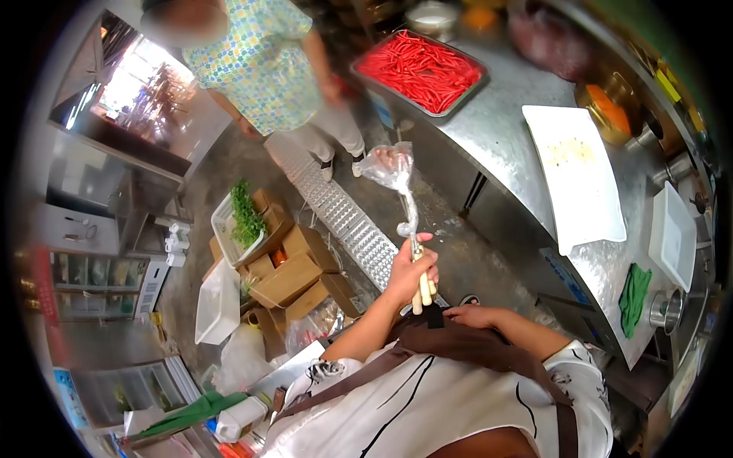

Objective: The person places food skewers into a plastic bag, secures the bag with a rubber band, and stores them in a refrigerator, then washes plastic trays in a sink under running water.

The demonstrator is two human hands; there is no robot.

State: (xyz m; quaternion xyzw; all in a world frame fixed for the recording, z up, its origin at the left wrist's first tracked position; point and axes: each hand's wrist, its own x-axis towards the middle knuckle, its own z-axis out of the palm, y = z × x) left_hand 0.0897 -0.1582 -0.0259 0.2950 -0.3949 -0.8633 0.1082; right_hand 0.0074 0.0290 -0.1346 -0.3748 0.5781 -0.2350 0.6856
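My left hand (411, 269) is closed around a bundle of pale, cream-coloured stick-like handles (424, 294), held out in front of my waist. Above the fist, a twisted length of clear plastic runs up into a clear plastic bag (389, 166) with something reddish-brown in it. What the sticks are, I cannot make out. Down by my brown apron (435, 336), my right hand (467, 314) rests with its fingers lying fairly flat. Nothing shows in that hand, though part of it is hard to see.
A metal tray of red chillies (420, 72) sits on the steel counter (508, 145), with a white board (576, 183) and green cloth (634, 299) farther along. Another person (256, 61) stands ahead beside the metal floor grating (336, 202). Cardboard boxes (294, 267) and a crate of greens (243, 221) lie left.
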